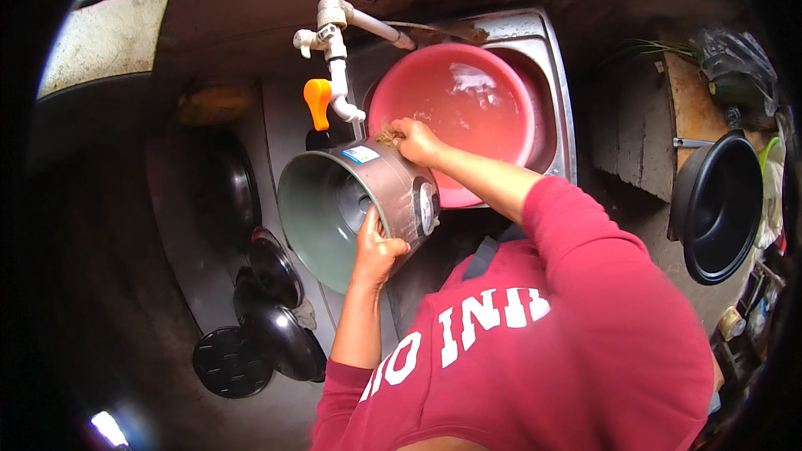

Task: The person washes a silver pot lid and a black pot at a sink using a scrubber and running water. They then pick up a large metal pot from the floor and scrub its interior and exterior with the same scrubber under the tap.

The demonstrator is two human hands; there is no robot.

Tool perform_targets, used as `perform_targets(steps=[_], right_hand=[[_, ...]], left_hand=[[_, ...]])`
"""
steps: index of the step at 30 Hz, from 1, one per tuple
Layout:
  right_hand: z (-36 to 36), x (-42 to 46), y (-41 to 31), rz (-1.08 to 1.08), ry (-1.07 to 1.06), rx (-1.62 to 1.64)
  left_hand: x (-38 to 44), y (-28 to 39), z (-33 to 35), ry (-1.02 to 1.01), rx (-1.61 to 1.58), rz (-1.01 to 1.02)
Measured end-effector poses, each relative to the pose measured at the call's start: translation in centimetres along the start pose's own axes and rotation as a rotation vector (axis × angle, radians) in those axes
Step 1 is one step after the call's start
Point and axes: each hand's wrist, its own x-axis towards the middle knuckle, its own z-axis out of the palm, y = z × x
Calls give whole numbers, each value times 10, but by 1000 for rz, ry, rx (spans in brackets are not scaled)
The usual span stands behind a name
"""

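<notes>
A rice cooker body, brownish outside and grey-green inside, lies tilted with its open mouth to the lower left. My left hand grips its rim, fingers inside and thumb on the outer wall. My right hand pinches a tan fibrous scrubber against the upper side of the body. Beyond, a pink plastic basin holding cloudy water sits in a steel sink. A white plastic tap with an orange lever stands just above the cooker; no stream of water shows from its spout.
Black lids and a round black slotted plate lie at the lower left. A large black basin stands at the right, near a wooden board and a clear plastic bag. The far left is dark.
</notes>
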Motion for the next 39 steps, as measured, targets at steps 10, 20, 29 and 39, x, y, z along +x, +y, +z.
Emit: perform_targets(steps=[10,20,29,39], right_hand=[[-6,-21,-19,113,-160,454],[-27,-76,-80,-488,-282,421],[-1,-1,-28,-135,-206,368],[23,-26,38,-2,-333,605]], left_hand=[[2,4,-3,21,-53,24],[3,-6,-8,57,-101,11],[14,14,-5,71,-43,-63],[3,-4,-9,183,-48,-27]])
